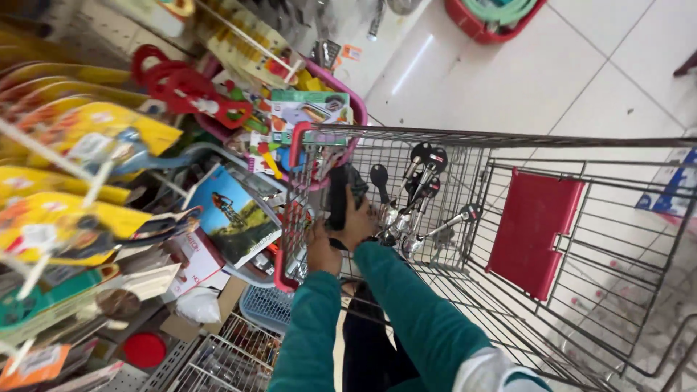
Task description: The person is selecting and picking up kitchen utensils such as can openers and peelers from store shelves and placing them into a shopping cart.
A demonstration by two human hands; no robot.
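Fingers point(361, 210) of the right hand point(357, 226) wrapped tight round a bunch of black-handled spoons point(341, 196), held over the near corner of the shopping cart point(508, 138). Left hand point(321, 250) just beside it, low at the cart's wire edge; fingers hidden, so cannot tell whether open or closed. Both arms in green sleeves point(406, 305).

Best to keep the bunch gripped firm and low inside the wire, so nothing slips through the gaps or catches on the bars.

Inside the cart: more spoons and ladles point(421, 196) with black handles and shiny bowls, leaning in a heap against the front wire. Red flap seat point(534, 232) folded against the cart's side. Pink basket point(341, 91) just past the cart, packed with small boxed kitchen gadgets. Blue basket point(265, 308) lower down by the shelf, contents too hidden to tell. Yellow packets point(87, 131) hanging on shelf hooks to the left. Red tub point(475, 25) far off on the floor, with a greenish tub stacked in it.
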